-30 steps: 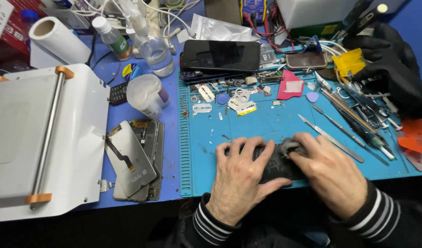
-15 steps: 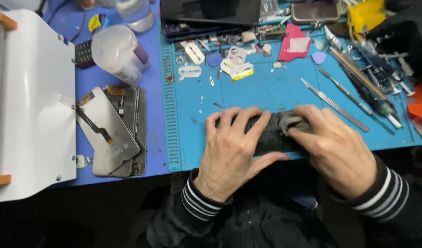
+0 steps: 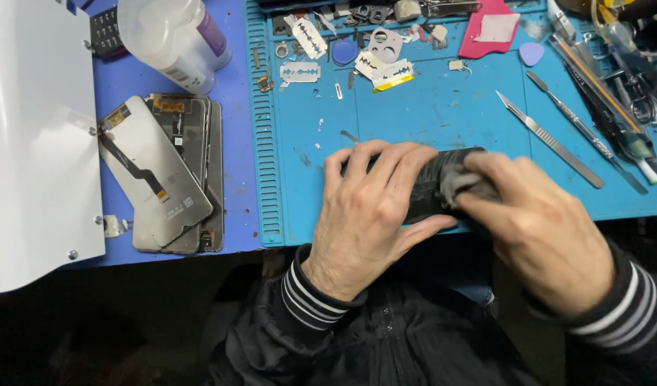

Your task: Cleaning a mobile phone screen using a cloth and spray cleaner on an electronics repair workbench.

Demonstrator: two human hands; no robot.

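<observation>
Closer now than half a second ago, the head view has tilted down over the near edge of the bench, so the far clutter has slid out of sight, while both hands stay on the same dark object. The left hand (image 3: 371,214) lies flat on the black phone (image 3: 432,182), fingers spread and draped over its left half, thumb stretched along its near edge. The right hand (image 3: 539,225) is curled around a small grey cloth (image 3: 461,182), fingers bunched tight and pressing it onto the phone's right half. The phone lies on the blue work mat (image 3: 428,107), near its front edge and roughly mid-scene; most of it is hidden under the two hands. Both wrists show black sleeves with white-striped cuffs.

To the right on the mat, a metal scalpel (image 3: 550,139) lies at a slant, well apart from the hands, with more slim tools beyond it at the right edge. At the far side lie razor blades (image 3: 300,71), a blue plectrum (image 3: 532,53) and a pink pad (image 3: 489,28). Left of the mat, a stack of bare phone screens (image 3: 160,171) rests on the blue table, a clear plastic bottle (image 3: 174,36) stands beyond them, and a white machine (image 3: 35,136) fills the left edge.
</observation>
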